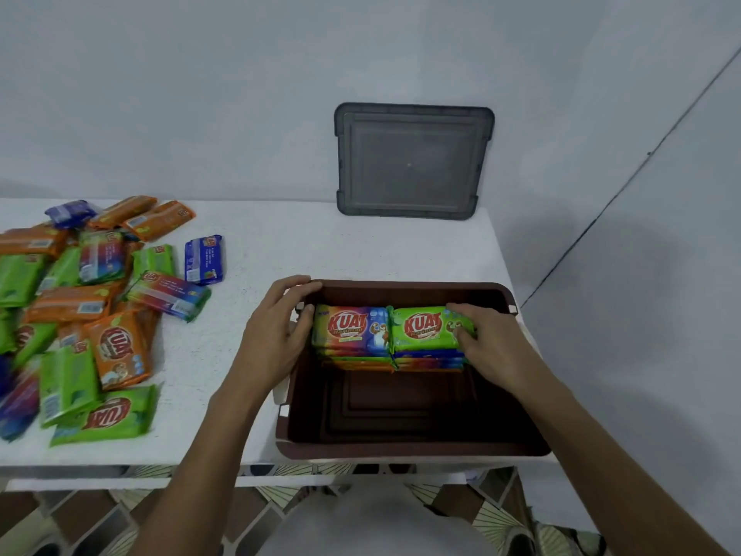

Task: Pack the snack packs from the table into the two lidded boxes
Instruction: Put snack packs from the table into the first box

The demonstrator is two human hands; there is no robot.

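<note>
A person's two hands work inside an open brown box (401, 449) that sits at the 5 o'clock corner of a white surface (320, 242). Two short stacks of Kuat snack packs lie side by side against the box's far wall. The left hand (276, 331) reaches over the rim at the box's 10 o'clock corner, its loosely spread fingers touching the left end of the rainbow-striped pack (351, 329) that tops the left stack. The right hand (489, 347) grips the green pack (425, 329) on top of the right stack, thumb on its near edge and fingers over its far right end. At 9 o'clock, a loose pile of snack packs (80, 315) in orange, green, blue and rainbow wrappers covers the surface. At 12 o'clock from the box, a grey lid (413, 162) leans upright against the wall.
</note>
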